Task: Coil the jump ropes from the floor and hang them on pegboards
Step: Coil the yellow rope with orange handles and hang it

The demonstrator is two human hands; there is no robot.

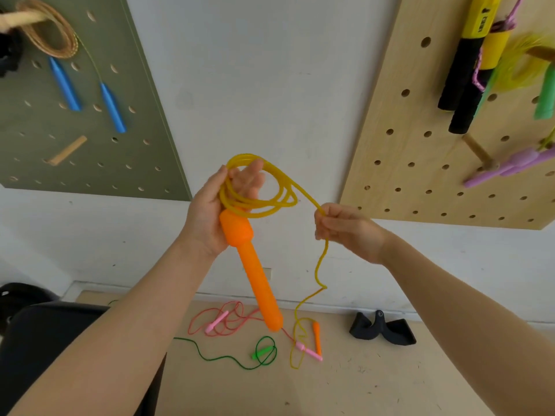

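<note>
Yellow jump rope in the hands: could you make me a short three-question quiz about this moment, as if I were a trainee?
1. True or false: the left hand holds the orange handle together with coils of the yellow rope.
2. What does the right hand pinch? A) a pink handle B) the yellow rope C) a peg
3. Fill in: the rope's second orange handle lies on the ____.

Key: 1 true; 2 B; 3 floor, beside the pink rope and green rope.
</note>
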